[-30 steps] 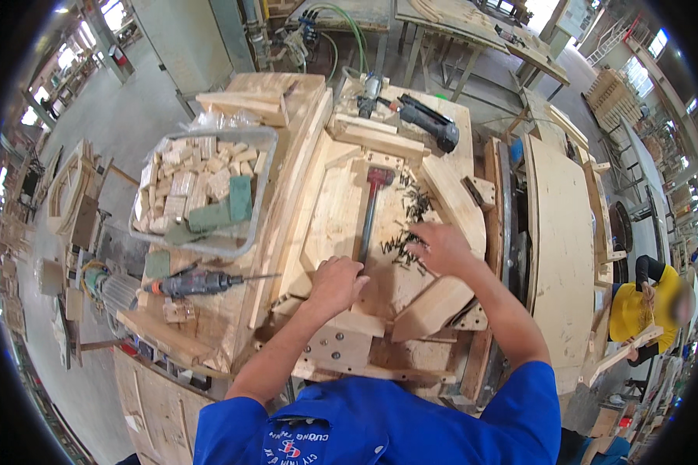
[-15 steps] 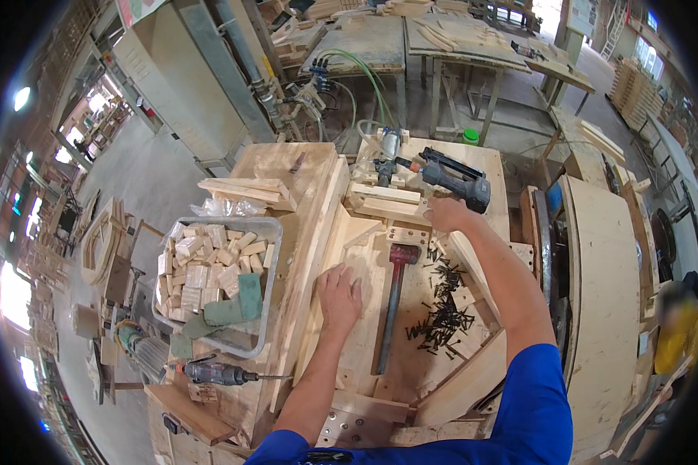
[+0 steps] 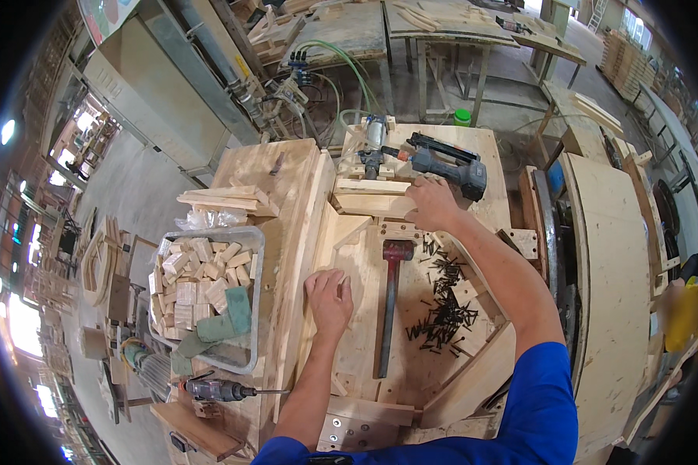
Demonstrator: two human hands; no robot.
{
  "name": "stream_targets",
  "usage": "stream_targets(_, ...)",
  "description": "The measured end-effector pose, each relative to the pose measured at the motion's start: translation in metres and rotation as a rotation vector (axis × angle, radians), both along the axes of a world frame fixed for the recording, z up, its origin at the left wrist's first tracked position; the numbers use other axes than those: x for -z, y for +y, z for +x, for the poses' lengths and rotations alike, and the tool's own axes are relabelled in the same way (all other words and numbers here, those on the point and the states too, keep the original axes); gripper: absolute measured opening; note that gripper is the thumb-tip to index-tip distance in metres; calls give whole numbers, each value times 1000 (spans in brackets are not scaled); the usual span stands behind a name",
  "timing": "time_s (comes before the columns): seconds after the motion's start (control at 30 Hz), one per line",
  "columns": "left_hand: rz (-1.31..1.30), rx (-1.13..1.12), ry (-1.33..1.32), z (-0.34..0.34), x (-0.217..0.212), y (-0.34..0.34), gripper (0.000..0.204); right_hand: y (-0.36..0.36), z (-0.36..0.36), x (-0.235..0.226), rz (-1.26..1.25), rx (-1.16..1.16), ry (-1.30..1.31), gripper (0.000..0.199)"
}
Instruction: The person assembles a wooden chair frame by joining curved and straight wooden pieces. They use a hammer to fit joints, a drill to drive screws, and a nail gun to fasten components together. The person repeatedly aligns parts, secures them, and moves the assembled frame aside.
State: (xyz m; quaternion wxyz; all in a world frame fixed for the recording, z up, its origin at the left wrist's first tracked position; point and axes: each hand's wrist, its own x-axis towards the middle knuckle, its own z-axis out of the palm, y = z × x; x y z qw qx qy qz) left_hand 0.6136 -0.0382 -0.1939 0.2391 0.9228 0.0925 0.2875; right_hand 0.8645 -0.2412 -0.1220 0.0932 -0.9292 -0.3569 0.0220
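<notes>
My left hand [image 3: 329,298] lies flat, fingers apart, on the pale wooden workpiece [image 3: 361,341] on the bench. My right hand [image 3: 432,203] reaches to the far side and rests on a wooden block [image 3: 372,203], just in front of a black nail gun [image 3: 446,164]; whether it grips the block I cannot tell. A red-headed hammer [image 3: 389,298] lies on the workpiece between my arms, handle toward me. A loose pile of dark nails [image 3: 444,302] is scattered right of the hammer, under my right forearm.
A clear plastic bin [image 3: 250,310] of small wood blocks and green pieces stands at the left. An electric drill [image 3: 217,390] lies near the bench's front left. Curved plywood panels [image 3: 609,279] stand at the right. A person in yellow [image 3: 682,310] is at the far right.
My right hand left the nails and hammer and reached forward to the block by the nail gun. My left hand stayed flat on the workpiece. The view tilted toward the far bench.
</notes>
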Motion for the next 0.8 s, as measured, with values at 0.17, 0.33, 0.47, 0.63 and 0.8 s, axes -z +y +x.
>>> stream_targets(0.17, -2, 2, 7, 1, -2, -2, 26, -11, 6, 16, 169, -62, 71, 41)
stream_targets(0.33, -13, -6, -6, 5, -2, -5, 22, -29, 18, 33, 376, -182, 77, 38)
stream_targets(0.47, -28, -17, -3, 3, -1, -5, 22, -21, 16, 41, 410, -199, 46, 37)
stream_targets(0.63, -4, -7, 17, 5, 1, -5, 21, -30, 22, 53, 430, -243, 43, 36)
stream_targets(0.8, -11, -11, 24, 1, 3, -5, 20, -26, 24, 46, 394, -260, 41, 34)
